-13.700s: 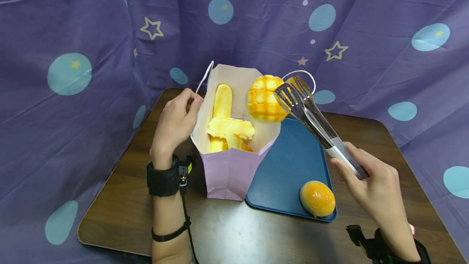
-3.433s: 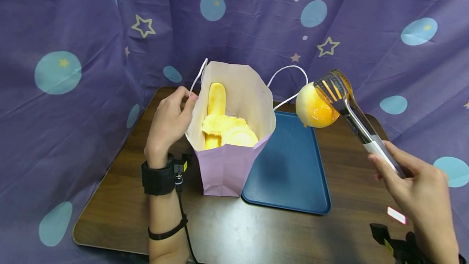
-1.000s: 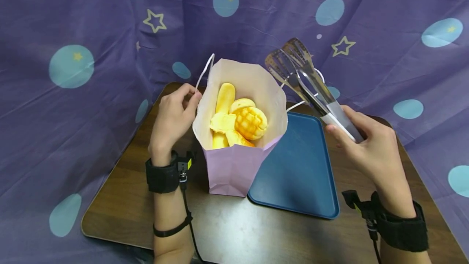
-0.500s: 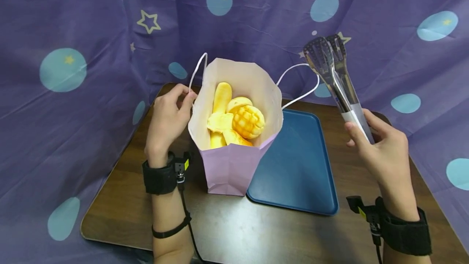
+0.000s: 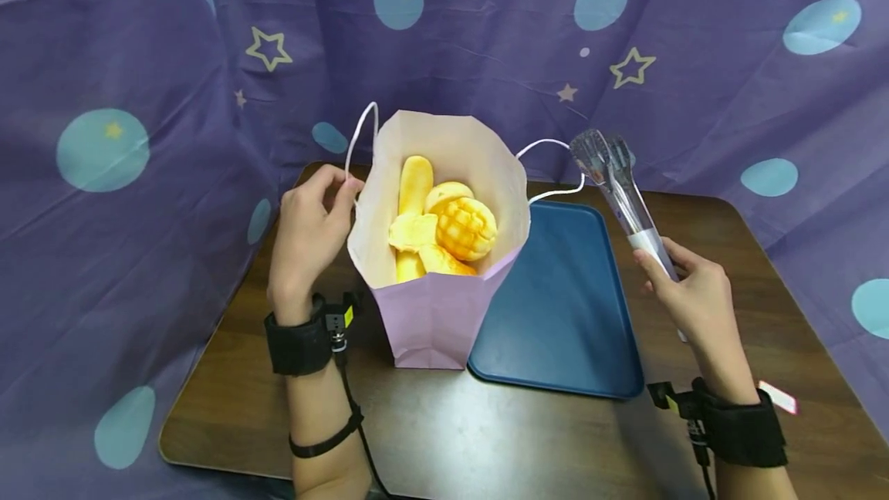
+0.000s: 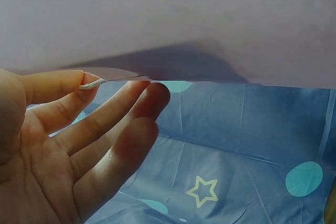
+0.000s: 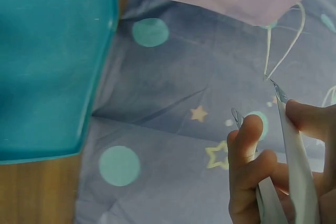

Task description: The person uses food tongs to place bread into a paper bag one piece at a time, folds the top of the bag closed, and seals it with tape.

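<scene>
My left hand (image 5: 309, 230) pinches the left edge and white cord handle (image 6: 93, 84) of an upright lilac paper bag (image 5: 434, 322). Inside the bag, in the head view, lie a long yellow bread roll (image 5: 417, 184), a pale piece of bread (image 5: 413, 231), a melon bun (image 5: 466, 229) with a grid pattern, and a pale round bun (image 5: 447, 193) partly behind it. My right hand (image 5: 694, 299) grips metal tongs (image 5: 621, 187) with white-grey handles, their tips pointing up and away. Nothing sits between the tips, which are close to the bag's right cord handle (image 5: 552, 193).
Right of the bag, a blue tray (image 5: 562, 307) lies on the wooden table (image 5: 542, 438). A small white card (image 5: 779, 397) with a pink edge is near my right wrist. Purple fabric (image 5: 479, 29) with stars and dots hangs behind the table.
Earlier the tongs carried the melon bun, then the glazed bun from the tray. Now two round buns lie in the bag; the bare tongs have swung right and lower. My left hand stays put.
</scene>
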A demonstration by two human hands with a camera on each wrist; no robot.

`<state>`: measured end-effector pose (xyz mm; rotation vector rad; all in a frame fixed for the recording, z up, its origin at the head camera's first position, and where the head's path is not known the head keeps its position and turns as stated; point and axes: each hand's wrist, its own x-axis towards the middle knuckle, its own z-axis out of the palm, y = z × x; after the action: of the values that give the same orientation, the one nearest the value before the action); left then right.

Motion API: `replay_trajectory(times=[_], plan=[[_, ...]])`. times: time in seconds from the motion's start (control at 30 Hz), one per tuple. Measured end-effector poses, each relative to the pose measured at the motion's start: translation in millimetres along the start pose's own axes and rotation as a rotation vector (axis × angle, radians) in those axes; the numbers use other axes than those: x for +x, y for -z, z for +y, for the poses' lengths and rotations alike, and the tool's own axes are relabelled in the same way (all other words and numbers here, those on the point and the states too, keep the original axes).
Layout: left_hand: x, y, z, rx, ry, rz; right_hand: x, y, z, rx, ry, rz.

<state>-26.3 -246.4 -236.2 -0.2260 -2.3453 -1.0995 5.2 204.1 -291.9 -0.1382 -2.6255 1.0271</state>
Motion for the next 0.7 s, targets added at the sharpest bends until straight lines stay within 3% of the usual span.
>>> replay_trajectory(times=[0.23,0.4,0.7], plan=[[-0.2,-2.5,0.4,-0.006,-0.004,0.003,1.1,-7,14,0.012,-0.042,-0.030],[-0.4,-1.7,-0.2,-0.012,-0.003,0.007,-1.1,-15,21,-0.010,-0.024,-0.069],[0.9,-1.7,-1.5,-0.020,-0.014,0.002,-8.5,-40,31,-0.094,-0.013,-0.217]])
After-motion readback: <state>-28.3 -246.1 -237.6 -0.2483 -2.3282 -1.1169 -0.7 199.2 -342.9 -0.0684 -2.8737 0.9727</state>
